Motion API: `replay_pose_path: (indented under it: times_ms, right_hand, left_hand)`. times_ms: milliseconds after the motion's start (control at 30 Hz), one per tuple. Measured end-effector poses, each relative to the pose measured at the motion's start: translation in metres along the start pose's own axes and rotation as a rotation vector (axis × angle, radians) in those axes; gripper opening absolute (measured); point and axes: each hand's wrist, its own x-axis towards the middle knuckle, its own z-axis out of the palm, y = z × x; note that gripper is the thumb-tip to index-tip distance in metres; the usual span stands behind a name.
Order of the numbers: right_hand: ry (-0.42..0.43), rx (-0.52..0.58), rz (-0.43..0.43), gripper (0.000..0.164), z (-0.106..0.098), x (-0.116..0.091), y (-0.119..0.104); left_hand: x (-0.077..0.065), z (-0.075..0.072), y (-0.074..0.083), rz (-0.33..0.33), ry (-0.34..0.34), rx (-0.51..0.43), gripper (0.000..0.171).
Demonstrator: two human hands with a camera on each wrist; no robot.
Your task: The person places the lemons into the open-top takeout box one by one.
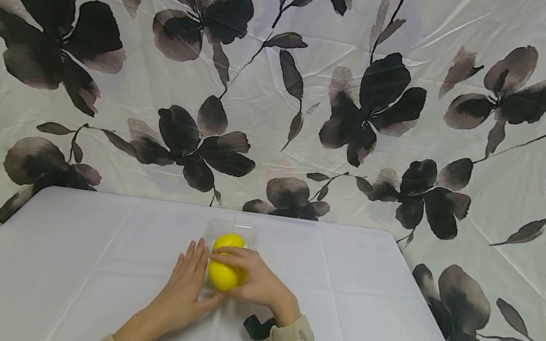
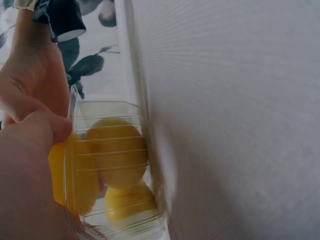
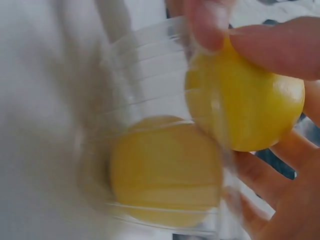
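A clear ribbed plastic container (image 1: pixel 233 226) stands on the table and holds yellow lemons. One lemon (image 1: pixel 229 240) sits toward its far end. My right hand (image 1: pixel 262 282) grips another lemon (image 1: pixel 222 275) at the near end, thumb at the near side and fingers over the top. In the right wrist view this held lemon (image 3: pixel 262 107) rises above the container's rim, while a lower lemon (image 3: pixel 167 172) shows through the wall. Along the container's left side lies my left hand (image 1: pixel 184 291), its fingers straight and its thumb at the near edge. More lemons (image 2: pixel 120 155) show through the wall in the left wrist view.
A white cloth covers the table (image 1: pixel 365 289), with fold lines across it. Behind hangs a white curtain (image 1: pixel 279 110) with dark flowers. A black wrist camera (image 1: pixel 258 328) is by the right wrist.
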Motion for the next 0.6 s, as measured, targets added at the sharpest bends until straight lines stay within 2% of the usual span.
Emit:
replay_pose_path:
  times_ms: [233,467,600]
  right_hand:
    - [0.003,-0.042,-0.015,0.075,0.01,0.004,0.006]
    - [0.029,-0.093,-0.037,0.053,0.016,0.003,0.01]
    - [0.034,-0.119,-0.043,0.052,0.016,0.004,0.008]
  left_hand:
    - [0.0,0.0,0.0,0.001,0.004,-0.007,0.1]
    - [0.0,0.001,0.001,-0.015,-0.007,0.009,0.101]
    - [0.0,0.0,0.001,-0.018,-0.004,0.005,0.101]
